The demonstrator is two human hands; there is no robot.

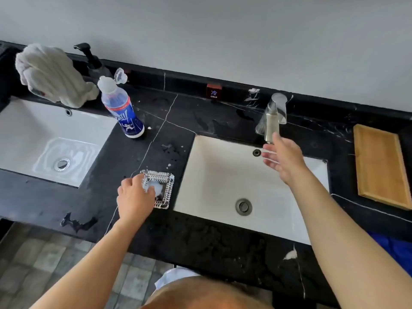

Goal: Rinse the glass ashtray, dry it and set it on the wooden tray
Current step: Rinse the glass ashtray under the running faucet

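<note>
A black marble counter is seen, with a white sink set in it on the right and a second sink on the left. A wooden tray lies empty at the far right, well apart from the ashtray. A crumpled towel and a bottle are found near the left sink. The glass ashtray rests on the counter between the sinks, gripped at its near edge by the left hand. The right hand is held open, fingers spread, just below the faucet.
</note>
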